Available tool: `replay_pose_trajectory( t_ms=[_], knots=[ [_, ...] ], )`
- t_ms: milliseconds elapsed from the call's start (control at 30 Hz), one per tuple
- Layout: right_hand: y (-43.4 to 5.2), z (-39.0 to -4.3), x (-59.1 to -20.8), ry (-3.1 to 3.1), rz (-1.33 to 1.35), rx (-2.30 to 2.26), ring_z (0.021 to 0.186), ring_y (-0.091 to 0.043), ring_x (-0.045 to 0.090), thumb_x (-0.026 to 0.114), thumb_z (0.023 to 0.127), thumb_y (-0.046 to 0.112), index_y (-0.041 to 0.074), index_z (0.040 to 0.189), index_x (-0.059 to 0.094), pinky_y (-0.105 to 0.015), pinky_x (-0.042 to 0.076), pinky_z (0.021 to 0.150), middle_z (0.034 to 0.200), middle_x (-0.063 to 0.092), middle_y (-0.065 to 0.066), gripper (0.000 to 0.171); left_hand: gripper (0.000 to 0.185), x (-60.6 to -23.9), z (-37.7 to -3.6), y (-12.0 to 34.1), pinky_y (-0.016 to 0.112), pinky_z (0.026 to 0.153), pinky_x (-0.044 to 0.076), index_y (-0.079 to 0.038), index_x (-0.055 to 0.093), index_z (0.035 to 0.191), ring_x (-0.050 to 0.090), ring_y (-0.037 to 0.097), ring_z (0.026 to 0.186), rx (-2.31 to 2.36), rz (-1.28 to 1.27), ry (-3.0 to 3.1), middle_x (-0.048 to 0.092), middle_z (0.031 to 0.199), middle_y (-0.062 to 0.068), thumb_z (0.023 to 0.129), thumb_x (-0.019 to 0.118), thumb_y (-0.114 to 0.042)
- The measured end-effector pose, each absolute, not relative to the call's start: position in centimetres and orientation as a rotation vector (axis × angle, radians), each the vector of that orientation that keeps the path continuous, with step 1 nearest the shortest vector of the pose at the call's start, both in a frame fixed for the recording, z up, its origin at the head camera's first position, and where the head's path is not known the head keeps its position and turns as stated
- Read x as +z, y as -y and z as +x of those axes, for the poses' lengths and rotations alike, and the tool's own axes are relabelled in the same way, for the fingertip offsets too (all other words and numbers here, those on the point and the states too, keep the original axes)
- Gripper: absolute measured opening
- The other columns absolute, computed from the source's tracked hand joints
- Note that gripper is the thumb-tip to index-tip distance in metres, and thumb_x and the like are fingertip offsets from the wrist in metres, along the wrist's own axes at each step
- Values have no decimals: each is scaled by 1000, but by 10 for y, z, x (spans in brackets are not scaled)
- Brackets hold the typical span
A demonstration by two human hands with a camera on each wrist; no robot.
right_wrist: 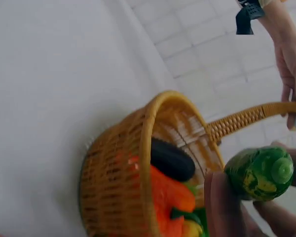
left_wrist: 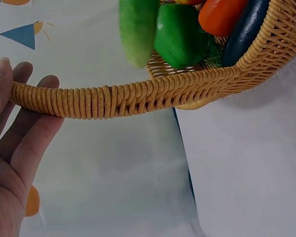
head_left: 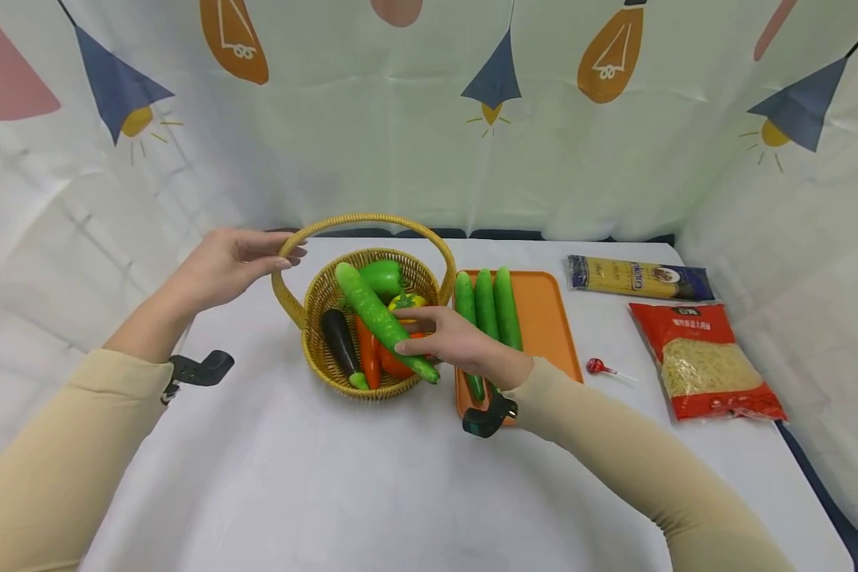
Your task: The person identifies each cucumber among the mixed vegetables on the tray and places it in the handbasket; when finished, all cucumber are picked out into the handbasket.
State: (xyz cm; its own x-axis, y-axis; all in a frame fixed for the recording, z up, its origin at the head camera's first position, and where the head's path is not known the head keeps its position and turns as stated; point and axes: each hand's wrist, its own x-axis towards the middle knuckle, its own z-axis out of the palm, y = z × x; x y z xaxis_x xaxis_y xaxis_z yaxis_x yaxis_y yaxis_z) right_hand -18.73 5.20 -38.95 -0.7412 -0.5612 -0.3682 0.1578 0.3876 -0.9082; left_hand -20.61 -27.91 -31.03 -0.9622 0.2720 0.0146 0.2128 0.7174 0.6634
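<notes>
My left hand (head_left: 239, 258) grips the wicker basket's arched handle (left_wrist: 89, 102) on its left side, thumb and fingers around it. In my right hand (head_left: 446, 338) is a bumpy green cucumber (head_left: 375, 314), pinched near its lower end and slanting over the basket (head_left: 313, 349). The right wrist view shows that cucumber's tip (right_wrist: 281, 170) between thumb and fingers. Inside the basket lie a dark eggplant (head_left: 339, 338), a green pepper (left_wrist: 180, 37), a long orange-red pepper (head_left: 367, 349), a yellow pepper (head_left: 406, 302) and a round orange-red vegetable (head_left: 393, 363), partly hidden by the cucumber.
Right of the basket, an orange tray (head_left: 543, 318) bears three cucumbers (head_left: 485, 298); my right forearm crosses over it. Farther right on the white table (head_left: 372, 485) lie a pasta pack (head_left: 636, 278), a red bag of dry noodles (head_left: 708, 361) and a red lollipop (head_left: 596, 365).
</notes>
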Motion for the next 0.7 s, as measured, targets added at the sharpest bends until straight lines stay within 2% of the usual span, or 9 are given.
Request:
replay_pose_trajectory(
  t_ms=[100,133,233,333,367,533,600,700],
  knots=[
    [-75,-187,-385,-2015,-386,-1367,113,-21,62,73,96,20,24,153,50,-30,55,78,147,56,-10,62,42,-311,-206,280,1,85,43,-8,63,141,60,-22,94,1077,400,-2837,73,127,15,99,68,-9],
    [-84,-186,-384,-2022,-401,-1360,115,-21,61,73,96,20,24,153,50,-30,55,79,148,55,-10,62,42,-311,-207,280,4,88,46,-9,63,141,60,-21,94,1075,396,-2838,73,127,14,99,68,-11],
    [-110,-184,-382,-2017,-456,-1357,121,-25,59,72,96,19,21,154,48,-30,56,86,150,53,-13,63,42,-311,-207,280,24,101,53,-11,63,141,62,-19,98,1070,384,-2833,73,128,11,100,68,-14],
    [-136,-181,-380,-1951,-492,-1381,124,-26,59,70,97,14,15,156,45,-31,57,92,152,50,-17,64,42,-311,-207,280,45,107,50,-12,63,141,63,-17,100,1069,375,-2828,72,129,10,100,67,-15],
    [-145,-180,-380,-1927,-496,-1385,123,-26,60,69,97,13,13,156,44,-31,58,93,152,49,-18,64,42,-311,-207,281,45,107,49,-12,63,141,63,-17,101,1069,375,-2826,72,129,10,100,67,-15],
    [-184,-172,-379,-1894,-509,-1347,118,-21,64,68,99,16,9,158,40,-32,58,94,154,46,-21,66,41,-311,-207,281,27,102,53,-13,63,141,64,-17,99,1055,375,-2835,73,129,9,100,67,-16],
    [-199,-168,-381,-1897,-524,-1331,118,-19,65,68,99,17,9,157,40,-31,58,95,154,46,-21,66,41,-311,-207,281,27,101,53,-13,64,141,64,-16,99,1054,376,-2837,73,128,9,101,67,-18],
    [-223,-162,-387,-1878,-555,-1324,119,-16,66,67,100,14,6,157,40,-29,57,95,153,47,-21,63,41,-312,-208,281,33,103,53,-12,64,140,64,-15,99,1057,383,-2839,73,128,10,101,67,-19]
  ],
)
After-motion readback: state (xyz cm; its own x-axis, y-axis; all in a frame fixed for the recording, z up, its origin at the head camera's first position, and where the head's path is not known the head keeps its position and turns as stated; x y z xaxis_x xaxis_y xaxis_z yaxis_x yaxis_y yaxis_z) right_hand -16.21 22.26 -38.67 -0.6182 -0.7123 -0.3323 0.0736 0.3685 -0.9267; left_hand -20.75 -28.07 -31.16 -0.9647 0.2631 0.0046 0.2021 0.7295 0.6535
